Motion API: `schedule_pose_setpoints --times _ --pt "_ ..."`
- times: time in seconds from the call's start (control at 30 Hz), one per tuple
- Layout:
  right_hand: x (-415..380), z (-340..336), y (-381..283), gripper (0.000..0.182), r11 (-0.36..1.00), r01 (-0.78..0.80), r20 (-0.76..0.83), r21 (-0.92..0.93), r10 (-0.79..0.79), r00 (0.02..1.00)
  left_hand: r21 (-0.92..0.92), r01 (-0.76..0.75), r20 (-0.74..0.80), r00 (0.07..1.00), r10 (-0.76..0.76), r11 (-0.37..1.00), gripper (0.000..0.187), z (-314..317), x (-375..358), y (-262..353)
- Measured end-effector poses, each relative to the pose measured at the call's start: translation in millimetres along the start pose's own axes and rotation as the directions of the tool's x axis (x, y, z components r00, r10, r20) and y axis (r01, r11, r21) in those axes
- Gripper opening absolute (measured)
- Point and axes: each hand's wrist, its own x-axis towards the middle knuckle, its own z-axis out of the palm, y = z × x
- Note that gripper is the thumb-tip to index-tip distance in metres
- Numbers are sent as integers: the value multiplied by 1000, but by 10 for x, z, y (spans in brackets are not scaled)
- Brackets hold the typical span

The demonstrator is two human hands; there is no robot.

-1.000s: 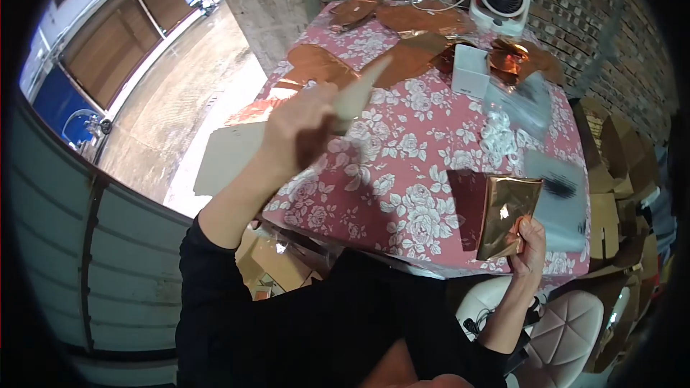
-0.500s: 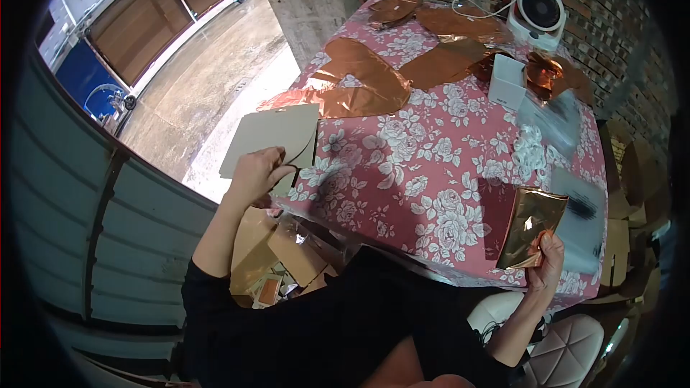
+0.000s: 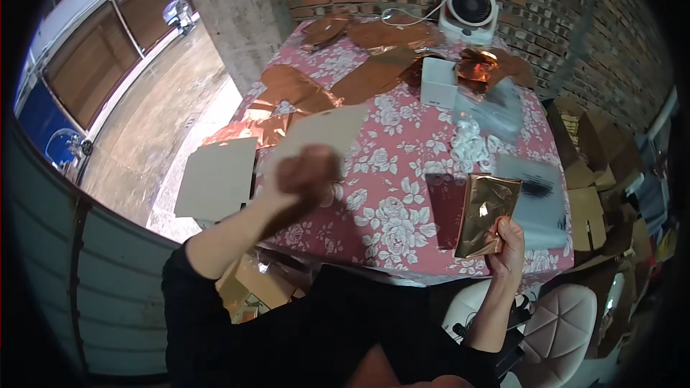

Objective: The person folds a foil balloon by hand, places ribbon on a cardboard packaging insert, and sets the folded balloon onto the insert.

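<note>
My left hand (image 3: 310, 172), blurred by motion, is closed on a flat beige card (image 3: 320, 129) above the left part of the flowered table (image 3: 388, 151). Other beige cards (image 3: 215, 178) lie stacked at the table's left edge. At the right, my right hand (image 3: 509, 244) grips the lower right edge of a shiny copper-coloured foil packet (image 3: 487, 212), thumb on top. Beneath and beside the packet are a dark red flat piece (image 3: 444, 208) and a clear plastic sleeve (image 3: 543, 208).
Copper foil sheets (image 3: 287, 90) spread over the table's far left. A white box (image 3: 438, 82), clear plastic bags (image 3: 496, 111), a curled white ribbon bundle (image 3: 468, 145) and a white fan (image 3: 470, 11) stand or lie farther back. Cardboard boxes (image 3: 589, 219) are at the right.
My left hand has lifted a beige card off the stack and moved it right over the table. The view has shifted right; my right hand still holds the foil packet.
</note>
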Motion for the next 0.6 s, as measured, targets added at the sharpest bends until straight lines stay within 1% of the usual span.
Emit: schedule_pose_setpoints --times 0.03,0.07,0.1,0.13,0.17,0.2,0.27,0.3,0.33,0.4,0.43,0.5,0.53,0.6 --pt "11 -5 11 17 1000 9 6 30 -10 1000 85 -167 -215 959 182 982 13 257 137 260" --pt "18 -4 23 17 998 18 11 59 -18 1000 528 -284 -39 933 357 800 18 299 219 497" --pt "10 8 26 17 997 16 -4 77 -16 1000 822 -386 139 848 511 418 26 341 301 735" --pt "-3 8 26 17 997 21 -16 74 -20 1000 592 -515 197 838 509 620 30 417 371 835" --pt "-11 1 18 17 997 20 -16 74 -19 1000 529 -384 151 920 362 757 26 706 336 964" --pt "-7 -10 16 17 997 20 -14 76 -19 1000 521 -392 147 916 373 758 26 854 296 1059" --pt "-5 -47 26 17 997 26 -32 77 -23 999 378 -372 267 920 285 848 30 968 292 1196" --pt "-6 -47 27 18 997 23 -46 79 -19 999 236 -354 332 905 267 905 43 894 296 1216" --pt "-17 -46 32 18 997 16 -61 82 -11 998 230 -357 334 903 271 905 43 869 309 1170" --pt "-21 -44 36 19 997 17 -63 81 -12 998 -59 -336 217 915 341 940 55 812 384 1006" --pt "-15 -51 44 19 996 17 -63 89 -12 998 -59 -341 211 914 346 938 55 850 461 875" --pt "-27 -55 37 21 997 10 -65 76 -5 998 21 -425 29 905 424 905 68 1036 569 584" --pt "-28 -53 30 21 997 21 -68 71 -16 998 19 -432 20 902 432 902 68 1083 578 498" --pt "-43 -40 29 21 997 10 -92 72 -4 996 -52 -416 197 887 418 908 76 1157 585 385"
